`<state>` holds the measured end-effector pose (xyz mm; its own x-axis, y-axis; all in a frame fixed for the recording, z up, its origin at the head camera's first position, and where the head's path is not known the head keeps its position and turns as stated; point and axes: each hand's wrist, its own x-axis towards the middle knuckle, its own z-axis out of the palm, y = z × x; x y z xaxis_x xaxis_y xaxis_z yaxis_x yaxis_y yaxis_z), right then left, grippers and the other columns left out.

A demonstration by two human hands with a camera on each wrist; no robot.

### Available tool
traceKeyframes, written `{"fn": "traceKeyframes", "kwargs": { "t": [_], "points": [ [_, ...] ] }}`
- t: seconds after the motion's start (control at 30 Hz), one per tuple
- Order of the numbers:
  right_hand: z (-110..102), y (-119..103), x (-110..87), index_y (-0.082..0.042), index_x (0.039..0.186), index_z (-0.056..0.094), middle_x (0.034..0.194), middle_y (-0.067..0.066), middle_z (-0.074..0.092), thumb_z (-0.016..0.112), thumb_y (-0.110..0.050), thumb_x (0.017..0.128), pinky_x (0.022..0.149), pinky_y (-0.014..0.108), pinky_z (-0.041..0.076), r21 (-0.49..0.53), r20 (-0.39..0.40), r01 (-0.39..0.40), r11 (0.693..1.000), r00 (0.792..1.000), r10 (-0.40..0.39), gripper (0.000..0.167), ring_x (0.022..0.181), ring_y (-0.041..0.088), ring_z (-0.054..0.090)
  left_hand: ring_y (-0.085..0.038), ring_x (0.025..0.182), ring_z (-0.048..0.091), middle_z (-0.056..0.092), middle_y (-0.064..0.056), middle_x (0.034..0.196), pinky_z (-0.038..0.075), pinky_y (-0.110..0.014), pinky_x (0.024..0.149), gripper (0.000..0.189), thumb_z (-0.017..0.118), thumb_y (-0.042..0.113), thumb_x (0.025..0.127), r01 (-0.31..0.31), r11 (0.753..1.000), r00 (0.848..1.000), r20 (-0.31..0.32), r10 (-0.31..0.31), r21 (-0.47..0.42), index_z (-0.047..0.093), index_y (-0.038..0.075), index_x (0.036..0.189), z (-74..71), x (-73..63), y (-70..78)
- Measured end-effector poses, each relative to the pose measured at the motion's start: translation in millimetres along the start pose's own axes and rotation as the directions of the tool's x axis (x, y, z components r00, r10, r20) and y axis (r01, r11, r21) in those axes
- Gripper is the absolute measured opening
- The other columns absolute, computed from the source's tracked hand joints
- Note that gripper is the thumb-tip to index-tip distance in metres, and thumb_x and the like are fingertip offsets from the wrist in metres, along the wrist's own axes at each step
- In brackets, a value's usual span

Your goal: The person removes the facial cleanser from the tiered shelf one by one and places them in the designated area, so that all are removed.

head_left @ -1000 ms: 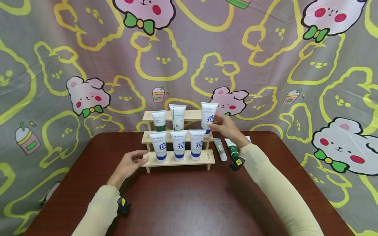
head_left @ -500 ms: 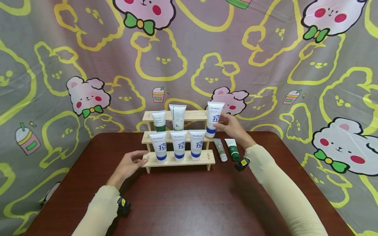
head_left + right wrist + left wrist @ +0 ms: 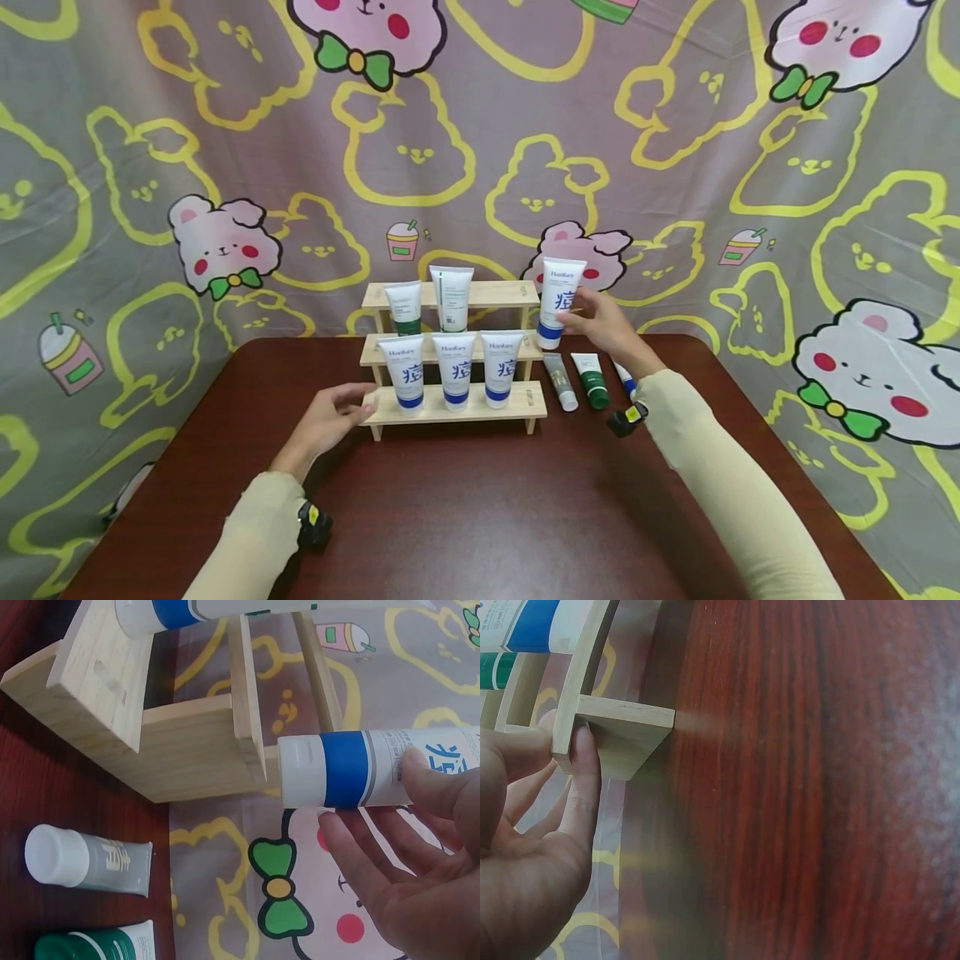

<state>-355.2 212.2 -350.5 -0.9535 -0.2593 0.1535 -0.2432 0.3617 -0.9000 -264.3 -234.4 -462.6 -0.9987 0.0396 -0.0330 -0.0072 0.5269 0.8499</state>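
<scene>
My right hand (image 3: 606,327) grips a white squeeze tube with a blue band (image 3: 560,304), held upright in the air just right of the wooden tiered rack (image 3: 457,418). In the right wrist view the thumb and fingers lie on either side of the tube (image 3: 345,769). At the rack's left end, my left hand (image 3: 330,425) pinches the lowest shelf, thumb above and a finger below its edge in the left wrist view. Three matching blue-banded tubes (image 3: 455,371) stand on that bottom shelf. Behind them, on the middle shelf, are a green-and-white tube (image 3: 405,307) and a taller white tube (image 3: 452,296).
Right of the rack, a grey tube (image 3: 559,382) and a green-and-white tube (image 3: 591,381) lie on the dark red table (image 3: 450,517). Another blue-and-white tube (image 3: 626,379) is partly hidden by the right forearm. A patterned cloth (image 3: 480,125) hangs behind the table.
My right hand has carried the blue-banded tube to the right, from in front of the rack's upper shelves to beyond its right end. The left hand has stayed on the rack.
</scene>
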Motion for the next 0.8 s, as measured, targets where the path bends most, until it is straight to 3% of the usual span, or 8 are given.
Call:
{"fn": "traceKeyframes", "kwargs": {
  "t": [0.3,0.43,0.63,0.8],
  "points": [
    [-9.9,4.5,-5.6,0.005,0.150,0.045,0.142,0.032,0.056,0.061,-0.006,0.102,0.096,0.042,0.059,-0.017,-0.018,0.006,1.000,1.000,-0.006,0.051,0.123,0.038,0.060,-0.029,0.114,0.068,0.058,-0.020,0.147,0.057,-0.044,0.098,0.044,0.072,0.019,0.098,0.012,1.000,1.000,-0.002,-0.012,-0.003,0.063,0.010,0.140,0.0,-0.9,-0.5],
    [-16.6,8.3,-7.2,0.005,0.150,0.045,0.142,0.032,0.056,0.062,-0.007,0.103,0.098,0.045,0.059,-0.029,-0.022,0.007,1.000,1.000,-0.007,0.052,0.119,0.030,0.062,-0.029,0.114,0.068,0.059,-0.019,0.147,0.057,-0.044,0.098,0.044,0.072,0.020,0.098,0.015,1.000,1.000,-0.002,-0.015,-0.001,0.063,0.010,0.141,0.1,-1.3,-1.3],
    [-29.6,12.5,-10.9,0.005,0.150,0.045,0.143,0.031,0.056,0.062,-0.009,0.103,0.091,0.035,0.061,-0.046,-0.046,0.001,0.999,0.999,-0.003,0.052,0.110,0.016,0.063,-0.029,0.114,0.068,0.059,-0.020,0.147,0.058,-0.044,0.098,0.044,0.071,0.020,0.099,0.003,1.000,1.000,-0.003,-0.003,0.003,0.062,0.010,0.141,-0.4,-0.3,-0.7],
    [-36.7,15.0,-14.6,0.005,0.148,0.046,0.142,0.030,0.057,0.062,-0.012,0.103,0.089,0.028,0.060,-0.069,-0.064,-0.032,0.997,0.998,0.028,0.051,0.118,0.028,0.062,-0.029,0.116,0.067,0.058,-0.018,0.148,0.057,-0.046,0.100,0.044,0.071,0.020,0.099,0.011,1.000,1.000,-0.001,-0.011,0.005,0.062,0.011,0.141,-0.8,0.1,0.1]
  ]
}}
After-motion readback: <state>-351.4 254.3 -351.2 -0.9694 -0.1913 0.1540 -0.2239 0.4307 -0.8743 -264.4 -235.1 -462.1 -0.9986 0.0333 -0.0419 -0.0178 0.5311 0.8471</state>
